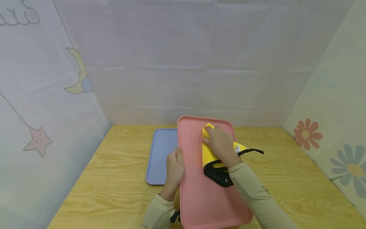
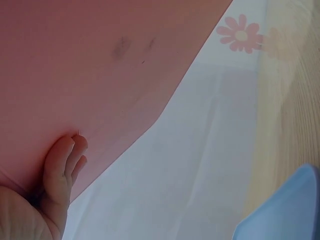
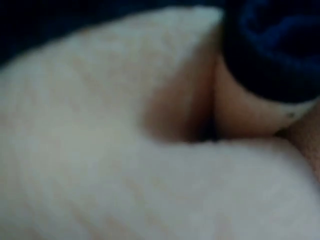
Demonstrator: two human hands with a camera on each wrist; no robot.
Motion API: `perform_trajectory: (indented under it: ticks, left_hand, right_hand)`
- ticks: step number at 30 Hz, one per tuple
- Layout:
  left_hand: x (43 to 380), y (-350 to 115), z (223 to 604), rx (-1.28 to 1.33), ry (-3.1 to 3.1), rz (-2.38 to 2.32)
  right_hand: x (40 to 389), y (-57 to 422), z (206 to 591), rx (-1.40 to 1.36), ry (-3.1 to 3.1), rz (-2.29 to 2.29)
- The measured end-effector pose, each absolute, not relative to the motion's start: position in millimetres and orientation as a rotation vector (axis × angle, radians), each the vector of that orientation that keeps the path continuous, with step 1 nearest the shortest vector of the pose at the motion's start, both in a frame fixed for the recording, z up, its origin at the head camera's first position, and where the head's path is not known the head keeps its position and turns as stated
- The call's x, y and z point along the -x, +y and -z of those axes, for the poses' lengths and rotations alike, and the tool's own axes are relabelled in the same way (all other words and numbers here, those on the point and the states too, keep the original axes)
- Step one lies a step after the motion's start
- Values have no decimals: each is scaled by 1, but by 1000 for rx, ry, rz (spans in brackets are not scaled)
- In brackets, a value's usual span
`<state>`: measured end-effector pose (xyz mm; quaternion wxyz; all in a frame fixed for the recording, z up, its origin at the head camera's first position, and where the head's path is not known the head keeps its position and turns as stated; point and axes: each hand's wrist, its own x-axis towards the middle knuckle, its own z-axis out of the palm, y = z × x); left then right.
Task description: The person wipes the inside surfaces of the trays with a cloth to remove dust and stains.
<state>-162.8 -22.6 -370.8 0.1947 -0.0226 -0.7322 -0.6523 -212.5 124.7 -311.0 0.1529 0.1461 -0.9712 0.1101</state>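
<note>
In the head view my left hand (image 1: 175, 167) grips the left rim of a pink tray (image 1: 197, 200), which is held up at a tilt above the table. The left wrist view shows the left fingers (image 2: 59, 165) curled against the tray's underside, which has a few dark smudges. My right hand (image 1: 220, 141) pinches a yellow and black fabric item (image 1: 210, 154) in front of the tray's inner face. A white label and a thin black strap stick out to its right; its exact kind cannot be told. The right wrist view is blurred, with only close, pale surfaces and dark blue fabric.
A blue tray (image 1: 161, 156) lies on the wooden table (image 1: 114, 175), partly behind the pink tray. Pale cloth walls (image 1: 160, 63) with printed flowers, a star and a moon stand around the table's back and sides.
</note>
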Motion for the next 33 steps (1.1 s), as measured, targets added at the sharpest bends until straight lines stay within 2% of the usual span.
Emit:
perform_trajectory:
  ticks: [21,33]
  left_hand:
    - [163,-32,369,90,-2039,1727]
    - [162,-33,369,98,-2037,1705]
  right_hand:
    - [236,174,329,-200,-2989,-238]
    - [236,169,335,-187,-2946,-299]
